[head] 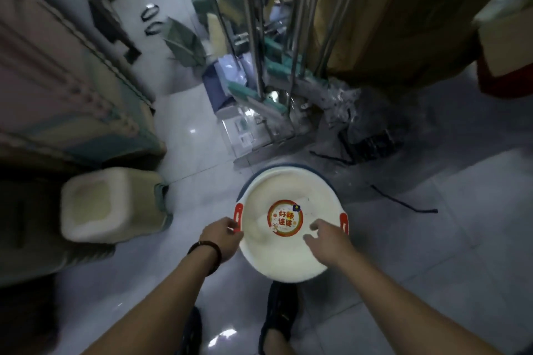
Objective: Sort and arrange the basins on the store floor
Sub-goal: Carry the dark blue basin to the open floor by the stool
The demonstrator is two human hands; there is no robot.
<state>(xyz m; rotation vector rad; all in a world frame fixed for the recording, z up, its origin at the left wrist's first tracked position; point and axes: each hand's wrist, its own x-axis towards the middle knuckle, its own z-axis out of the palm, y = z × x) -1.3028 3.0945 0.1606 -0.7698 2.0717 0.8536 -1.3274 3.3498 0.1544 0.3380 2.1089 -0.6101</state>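
The white basin [288, 251] sat low in front of the person's shoes [279, 314], over the tiled floor [432, 253], with a blue rim [288, 166] showing behind its far edge, so it probably lay nested in a second basin. Whether the pair rested on the tiles or hung just above them could not be told. The left hand [223, 236] pinched the basin by its left red handle [238, 212], likely to steady it or lift it out of the blue one. The right hand [326, 239] hovered over the inside beside the round sticker [285, 217], fingers loosely spread and gripping nothing, close to the right handle [343, 222]; it seemed to be heading there so the basin could be carried level with both hands. Left of the basin stood what looked like a cream stool [109, 204], with a stacked shelf [57, 95] above it. Ahead, a bundle of mop poles [259, 66] and a black crate [372, 138] crowded the aisle, leaving little room forward. A black cord [403, 202] lay on the tiles to the right and could snag a basin slid that way.
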